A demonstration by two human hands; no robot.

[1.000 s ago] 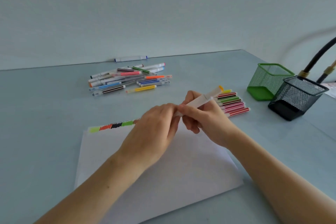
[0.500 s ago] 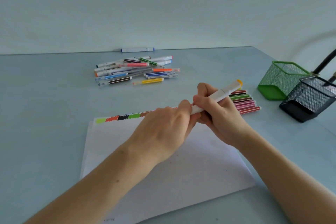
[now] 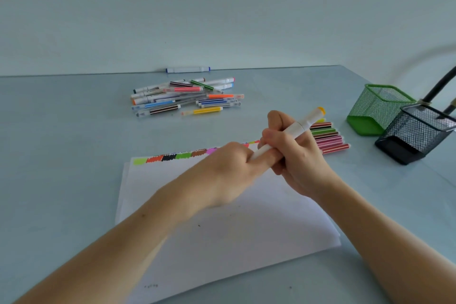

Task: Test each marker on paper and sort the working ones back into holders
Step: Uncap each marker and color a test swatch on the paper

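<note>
Gripping white marker (image 3: 293,131) above paper (image 3: 222,234): right hand (image 3: 296,158) fingers curled round barrel, left hand (image 3: 229,173) pinching lower end.

White marker (image 3: 299,127) in the grip of both hands, left (image 3: 228,170) and right (image 3: 293,155), above paper (image 3: 222,242).

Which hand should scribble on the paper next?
Probably the right hand: it already grips the white marker by the barrel above the paper. The left hand only pinches its lower end.
</note>
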